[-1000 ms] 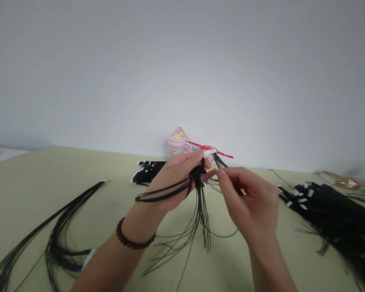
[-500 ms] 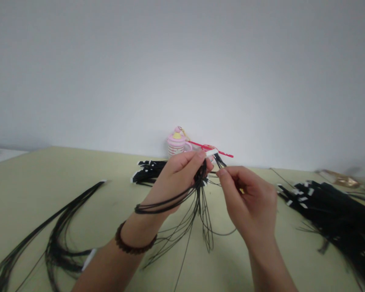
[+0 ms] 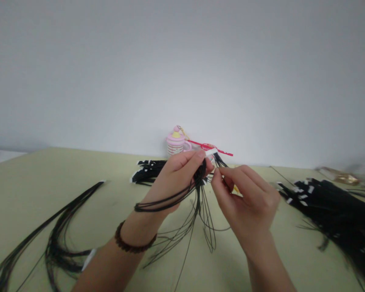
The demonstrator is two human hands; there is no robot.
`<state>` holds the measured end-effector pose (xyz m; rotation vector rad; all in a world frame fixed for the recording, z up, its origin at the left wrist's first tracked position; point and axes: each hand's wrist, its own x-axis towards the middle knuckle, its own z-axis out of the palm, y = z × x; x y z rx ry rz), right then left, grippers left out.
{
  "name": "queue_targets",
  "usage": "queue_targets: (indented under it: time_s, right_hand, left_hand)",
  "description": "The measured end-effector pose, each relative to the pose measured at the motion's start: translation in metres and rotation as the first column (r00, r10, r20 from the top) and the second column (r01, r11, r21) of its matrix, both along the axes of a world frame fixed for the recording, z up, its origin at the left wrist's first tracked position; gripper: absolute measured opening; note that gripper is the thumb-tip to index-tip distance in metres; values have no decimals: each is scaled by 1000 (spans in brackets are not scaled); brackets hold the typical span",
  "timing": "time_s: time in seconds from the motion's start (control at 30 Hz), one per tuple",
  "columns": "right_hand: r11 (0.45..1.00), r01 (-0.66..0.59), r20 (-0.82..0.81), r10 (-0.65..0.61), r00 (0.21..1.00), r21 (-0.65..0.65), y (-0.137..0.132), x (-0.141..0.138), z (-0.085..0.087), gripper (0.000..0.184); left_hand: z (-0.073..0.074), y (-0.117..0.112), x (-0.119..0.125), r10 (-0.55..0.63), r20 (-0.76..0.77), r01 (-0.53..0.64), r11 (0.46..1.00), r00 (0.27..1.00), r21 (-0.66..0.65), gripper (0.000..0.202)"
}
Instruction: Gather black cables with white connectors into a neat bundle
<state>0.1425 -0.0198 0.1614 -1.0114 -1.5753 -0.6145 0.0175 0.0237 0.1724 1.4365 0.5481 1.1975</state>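
Above the middle of the surface [image 3: 33, 182], the left hand [image 3: 174, 180] is closed around a bundle of black cords [image 3: 197, 180], raised so its loose ends dangle free toward 6 o'clock, while the right hand [image 3: 246, 198], at its 3 o'clock, pinches thumb and forefinger onto the bundle's top.

No writing could be read. The white tag [image 3: 211, 152] on the held cords [image 3: 197, 180] at twelve o'clock and the tags [image 3: 307, 189] on the pile [image 3: 331, 219] at three o'clock showed no legible print.
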Motion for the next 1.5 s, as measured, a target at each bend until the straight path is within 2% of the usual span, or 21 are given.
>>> queue_targets:
  time_s: [0.2, 0.43, 0.67, 0.8, 1.03, 1.2, 1.5]
  right_hand:
    - [991, 41, -22, -39, 999, 129, 7, 3, -5, 4]
    - [979, -61, 21, 58, 998, 194, 8, 0, -6, 14]
    - [981, 5, 30, -11, 999, 193, 11, 2, -7, 16]
    - [981, -3, 16, 0, 1000, 195, 11, 1, -6, 15]
    - [991, -69, 102, 58, 993, 111, 17, 4, -11, 14]
    - [991, -96, 87, 88, 992, 93, 20, 5, -13, 14]
    - [990, -110, 56, 106, 993, 92, 23, 5, -15, 14]
  left_hand:
    - [0, 2, -5, 15, -112, -2, 993, 994, 121, 32]
    - [-1, 3, -4, -6, -83, 11, 998, 997, 58, 31]
    - [1, 3, -6, 119, -261, -58, 971, 958, 231, 34]
    - [5, 2, -7, 127, -307, -29, 951, 943, 307, 34]
    - [4, 4, -7, 102, -350, 9, 953, 931, 303, 36]
    - [2, 6, -6, 91, -331, 3, 962, 939, 272, 36]
    - [3, 5, -5, 116, -313, -19, 955, 943, 295, 35]
